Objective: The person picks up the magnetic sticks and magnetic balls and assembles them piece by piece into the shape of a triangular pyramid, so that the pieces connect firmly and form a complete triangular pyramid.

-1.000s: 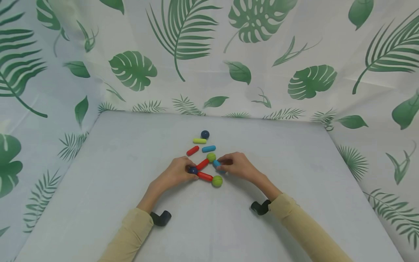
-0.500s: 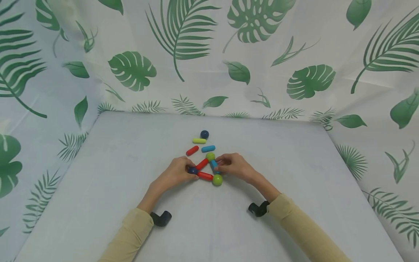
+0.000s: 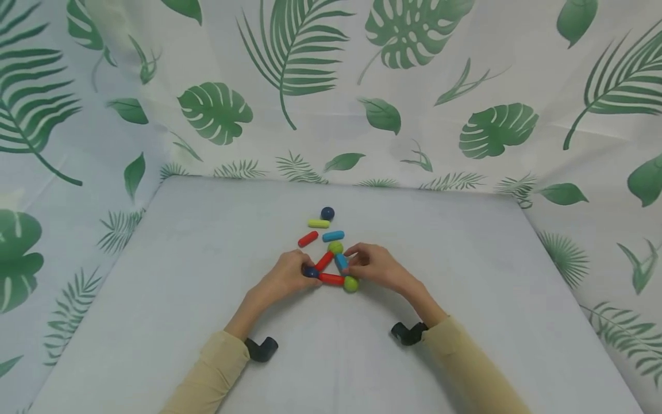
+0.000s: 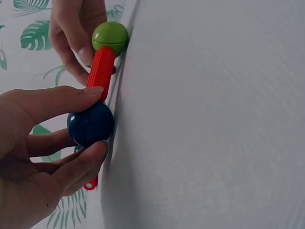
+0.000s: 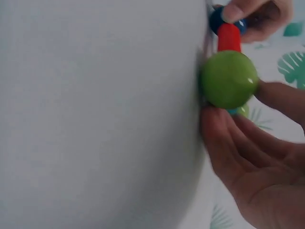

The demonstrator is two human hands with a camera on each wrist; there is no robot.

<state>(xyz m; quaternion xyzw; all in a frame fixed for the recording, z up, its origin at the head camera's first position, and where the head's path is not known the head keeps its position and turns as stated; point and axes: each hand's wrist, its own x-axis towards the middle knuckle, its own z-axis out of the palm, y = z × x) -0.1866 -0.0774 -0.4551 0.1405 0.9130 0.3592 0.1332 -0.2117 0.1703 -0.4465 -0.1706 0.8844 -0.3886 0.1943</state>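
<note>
Two red rods, an upper one (image 3: 324, 261) and a lower one (image 3: 332, 279), spread from a dark blue ball (image 3: 311, 272) on the table. My left hand (image 3: 286, 275) holds that ball between thumb and fingers, plain in the left wrist view (image 4: 90, 124). At the rods' other ends sit a far green ball (image 3: 335, 247) and a near green ball (image 3: 350, 284). A light blue rod (image 3: 342, 263) lies between the green balls, closing a triangle. My right hand (image 3: 380, 265) pinches this rod; in the right wrist view the near green ball (image 5: 229, 79) mostly hides it.
Beyond the triangle lie a loose red rod (image 3: 308, 238), a second blue rod (image 3: 333, 236), a yellow-green rod (image 3: 318, 223) and another dark blue ball (image 3: 327, 213). A leaf-printed cloth (image 3: 320, 138) stands behind the white table (image 3: 331, 356).
My right hand has turned the blue rod from slanting outward to lying between the two green balls. The near green ball now sits against its lower end. My left hand keeps its hold.
</note>
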